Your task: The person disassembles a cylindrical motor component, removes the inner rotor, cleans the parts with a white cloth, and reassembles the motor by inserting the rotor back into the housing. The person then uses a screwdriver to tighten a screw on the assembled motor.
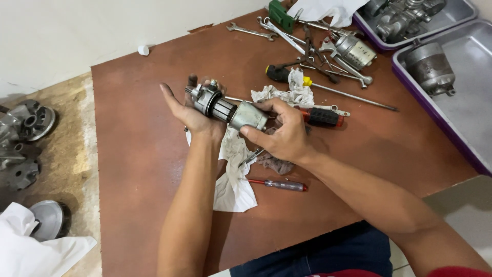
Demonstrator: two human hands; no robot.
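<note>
Item in hand: small motor assembly (225, 106), metal, comprising a dark geared end piece and a silver cylindrical housing, held level above the middle of a reddish-brown table (143, 154). Left hand (192, 110): palm up, fingers curled around the dark end piece, cradling it from below. Right hand (284, 131): thumb and fingers closed around the silver housing, gripping it from the right side. Beneath the hands: crumpled white rag (233, 177) lying on the table, with a second bunched rag (289, 92) just behind. Near the right hand: red-and-black-handled screwdriver (320, 117), lying flat; small clear-handled screwdriver with red tip (279, 183), lying near the front edge of the rag. Far side of table: loose cluster of wrenches (279, 32), a black-and-yellow-handled screwdriver (328, 88) with long shaft, a silver cylindrical part (356, 50), and a green object (280, 14). Right edge: two grey trays with purple rims, the nearer (464, 110) holding a round metal housing (429, 66), the farther (456, 13) holding engine parts. Floor at left: several round metal castings (31, 120) and a white cloth (25, 251).
</note>
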